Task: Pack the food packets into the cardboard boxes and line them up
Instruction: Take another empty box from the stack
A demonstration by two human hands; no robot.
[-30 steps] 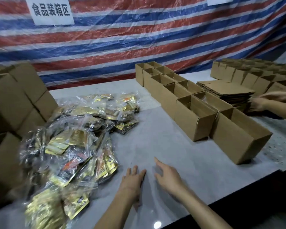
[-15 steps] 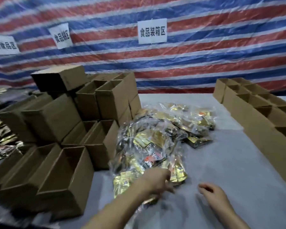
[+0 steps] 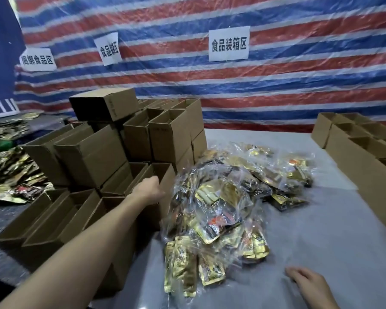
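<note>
Left hand (image 3: pixel 148 189) leaves the packets (image 3: pixel 221 197), now gripping a box (image 3: pixel 168 184) rim, fingers curled. Right hand (image 3: pixel 308 284) rests on the counter (image 3: pixel 321 230), fingers loose.

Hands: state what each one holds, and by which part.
The left hand grips an open cardboard box by its top rim. The right hand rests open on the table, holding nothing.

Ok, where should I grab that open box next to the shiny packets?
Grip the open box by its top rim, coming from above on the near side: it stands upright, mouth open, so fingers hook inside the thin wall. The packets crowd its right side.
</note>
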